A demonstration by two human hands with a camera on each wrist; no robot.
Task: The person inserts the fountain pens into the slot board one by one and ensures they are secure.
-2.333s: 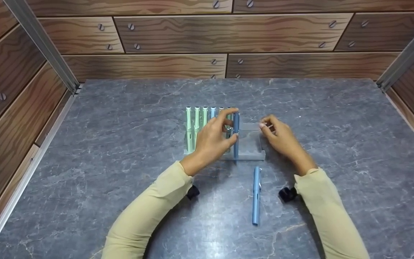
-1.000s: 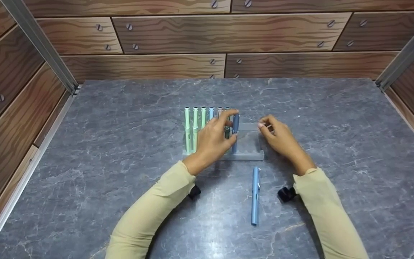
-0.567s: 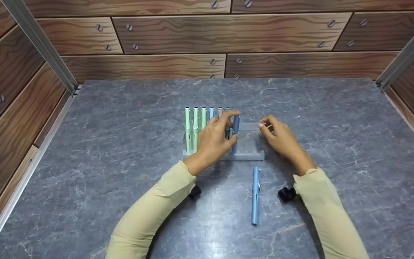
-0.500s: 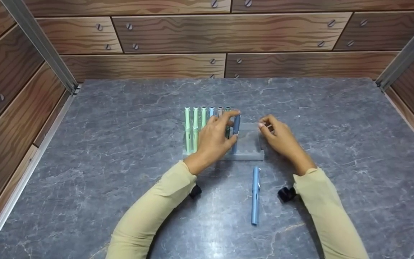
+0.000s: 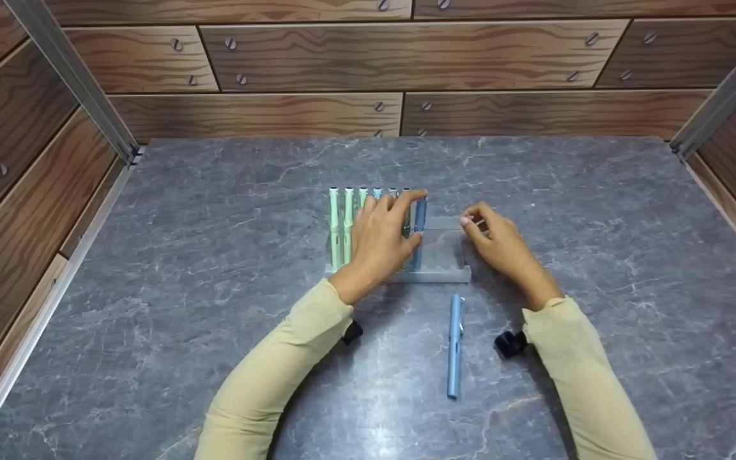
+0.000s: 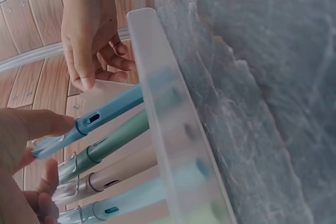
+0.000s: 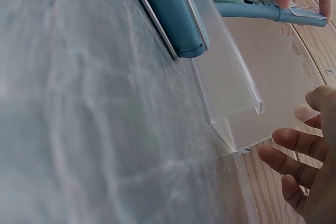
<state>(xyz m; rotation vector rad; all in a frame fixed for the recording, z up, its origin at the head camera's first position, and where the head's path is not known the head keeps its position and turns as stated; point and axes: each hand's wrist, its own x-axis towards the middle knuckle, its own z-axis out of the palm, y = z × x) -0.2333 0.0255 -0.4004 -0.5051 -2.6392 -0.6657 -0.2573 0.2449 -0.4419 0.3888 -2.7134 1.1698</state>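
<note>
A clear plastic pen rack point(image 5: 441, 276) holds several pens side by side, among them light green pens point(image 5: 335, 227), a dark green pen point(image 6: 118, 144) and a brownish pen point(image 6: 126, 170). My left hand point(image 5: 377, 239) spans the blue pen point(image 5: 419, 223) at the row's right end, index finger on its top end and thumb along its side. That pen lies in the rack, its lower end behind the front lip. At the rack's right back corner, my right hand point(image 5: 499, 243) pinches the edge between thumb and index finger; its other fingers hang curled beside it.
Another blue pen point(image 5: 454, 348) lies on the grey marbled table point(image 5: 183, 287) in front of the rack, between the forearms. Wood-patterned panels point(image 5: 304, 57) stand behind and at both sides. Dark wrist cameras point(image 5: 510, 344) hang under the sleeves.
The blue pen under my left hand has come down from above the rack into it. The left hand's index finger and thumb have spread a little along the pen. My right hand stays put.
</note>
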